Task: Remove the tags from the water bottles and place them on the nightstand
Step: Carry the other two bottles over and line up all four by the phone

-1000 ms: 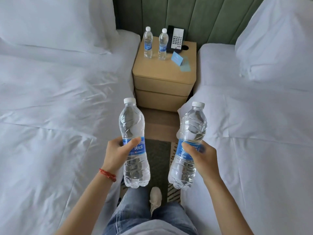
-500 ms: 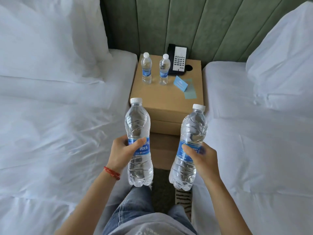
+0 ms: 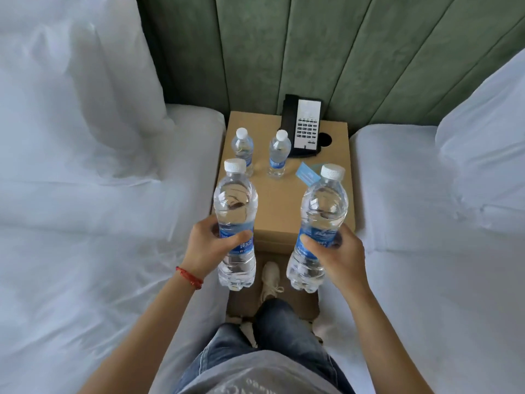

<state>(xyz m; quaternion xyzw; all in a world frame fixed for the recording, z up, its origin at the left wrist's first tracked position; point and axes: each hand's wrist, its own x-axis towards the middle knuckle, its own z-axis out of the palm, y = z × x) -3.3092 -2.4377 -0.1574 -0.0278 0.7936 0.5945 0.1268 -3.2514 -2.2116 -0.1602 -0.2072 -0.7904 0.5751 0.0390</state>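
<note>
My left hand (image 3: 207,245) grips a clear water bottle (image 3: 235,206) with a blue label and white cap, held upright. In my right hand (image 3: 338,251) is a second, matching bottle (image 3: 324,211), tilted slightly to the right. Both bottles hover in front of the near edge of a tan nightstand (image 3: 279,206). Two smaller bottles stand on the nightstand's far half, one on the left (image 3: 243,149) and one to its right (image 3: 279,153). No tag shows on the two bottles I hold.
A black and white telephone (image 3: 305,126) sits at the nightstand's back, beside a round hole (image 3: 325,139). A blue card (image 3: 306,174) lies near the right bottle's cap. White beds flank the nightstand, with a green padded headboard behind. My shoe (image 3: 270,277) is below.
I have stepped closer to the nightstand. Both held bottles have moved forward and now overlap its front edge. My grips have stayed the same.
</note>
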